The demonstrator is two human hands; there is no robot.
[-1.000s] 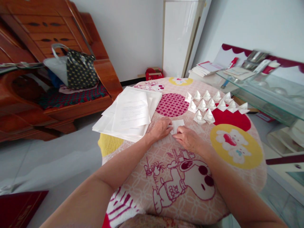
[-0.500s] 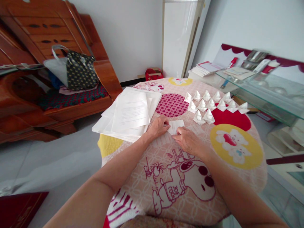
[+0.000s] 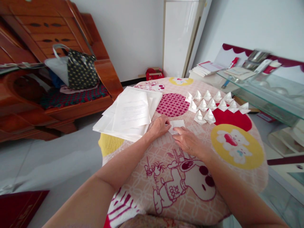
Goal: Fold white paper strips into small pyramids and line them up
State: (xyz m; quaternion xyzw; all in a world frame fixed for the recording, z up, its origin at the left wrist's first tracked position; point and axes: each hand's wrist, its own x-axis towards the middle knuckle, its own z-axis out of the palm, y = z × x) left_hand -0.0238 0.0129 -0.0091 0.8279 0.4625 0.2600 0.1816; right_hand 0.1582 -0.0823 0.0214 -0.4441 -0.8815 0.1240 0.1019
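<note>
A small piece of white paper (image 3: 178,123) lies on the patterned tablecloth (image 3: 152,164) between my hands. My left hand (image 3: 161,126) has its curled fingers closed on the paper's left edge. From the right, my right hand (image 3: 186,138) presses on the lower part of the paper with its index finger extended and the thumb near it. To the left of my left hand lies a stack of white sheets (image 3: 131,110), the top one printed. Several folded white paper shapes (image 3: 209,116) stand in rows beyond my right hand.
A wooden bench (image 3: 54,34) with bags (image 3: 82,69) stands at the left. On the right, a glass shelf (image 3: 268,90) holds papers and containers, close to the table's edge. A red box (image 3: 154,74) is behind the table.
My right index finger has shifted slightly on the small paper, and the lower part of the paper looks changed in shape. My left hand stays nearly in place.
</note>
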